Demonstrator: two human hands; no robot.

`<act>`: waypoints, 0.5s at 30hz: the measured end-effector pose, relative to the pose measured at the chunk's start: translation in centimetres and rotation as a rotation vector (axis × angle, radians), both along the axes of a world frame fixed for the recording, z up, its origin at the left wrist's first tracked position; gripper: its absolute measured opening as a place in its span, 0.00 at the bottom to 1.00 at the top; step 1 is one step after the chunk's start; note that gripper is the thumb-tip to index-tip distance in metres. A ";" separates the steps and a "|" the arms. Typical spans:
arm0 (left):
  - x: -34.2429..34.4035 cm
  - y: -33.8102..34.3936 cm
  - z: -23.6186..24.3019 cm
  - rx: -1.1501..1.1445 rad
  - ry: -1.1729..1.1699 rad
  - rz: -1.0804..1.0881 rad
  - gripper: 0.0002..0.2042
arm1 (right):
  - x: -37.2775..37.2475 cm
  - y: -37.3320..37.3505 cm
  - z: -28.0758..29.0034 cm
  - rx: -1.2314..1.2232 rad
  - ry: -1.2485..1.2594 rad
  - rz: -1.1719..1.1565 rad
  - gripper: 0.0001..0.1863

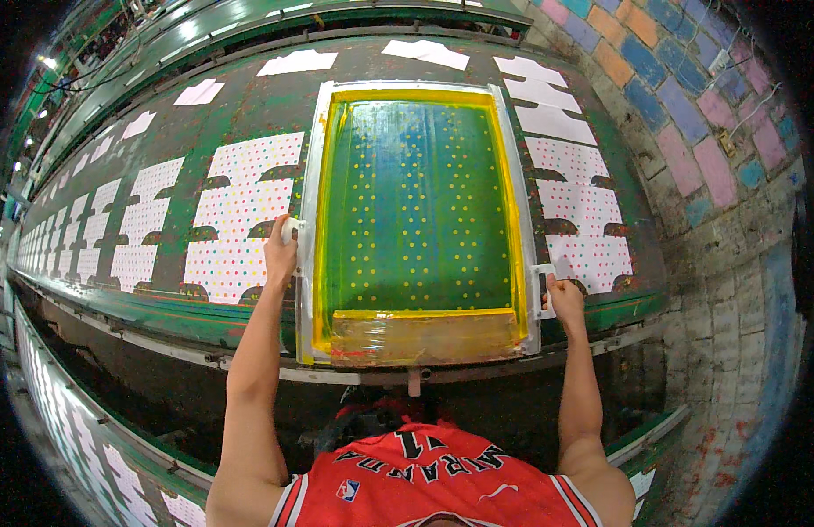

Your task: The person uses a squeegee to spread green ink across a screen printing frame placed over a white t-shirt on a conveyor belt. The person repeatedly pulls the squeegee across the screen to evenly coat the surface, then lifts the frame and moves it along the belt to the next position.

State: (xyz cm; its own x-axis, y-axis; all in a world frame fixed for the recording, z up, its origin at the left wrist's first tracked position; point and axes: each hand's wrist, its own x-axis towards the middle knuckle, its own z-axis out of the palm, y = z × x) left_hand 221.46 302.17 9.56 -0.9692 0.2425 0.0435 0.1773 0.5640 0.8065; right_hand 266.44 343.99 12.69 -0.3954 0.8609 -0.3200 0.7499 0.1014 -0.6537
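Note:
A large screen printing frame [416,202] lies across the dark table in front of me, its green mesh dotted with yellow and its inner border taped yellow. My left hand [280,252] is closed round a white handle [293,230] on the frame's left side. On the opposite side, my right hand [564,303] grips another white handle [544,292], lower down. Brown tape covers the near end of the mesh. Dotted white fabric pieces [243,211] lie flat left of the frame, and a similar dotted piece [576,215] lies to its right.
The long printing table [512,66] stretches away to the left, with several rows of cut white pieces. Plain white pieces [297,61] lie along its far side. A wall of coloured blocks [670,97] stands at the right. Another table [91,439] with pieces is behind me, lower left.

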 end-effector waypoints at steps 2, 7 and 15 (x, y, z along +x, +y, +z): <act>-0.2 0.1 -0.5 0.011 0.021 -0.016 0.24 | -0.2 0.0 0.4 0.020 -0.029 0.027 0.33; -1.3 -0.1 -2.2 -0.046 0.069 -0.062 0.23 | -1.7 -3.6 2.3 0.572 -0.235 0.280 0.28; -2.0 0.0 -3.0 -0.141 -0.047 -0.056 0.27 | -4.8 -16.4 4.4 0.359 0.067 1.361 0.42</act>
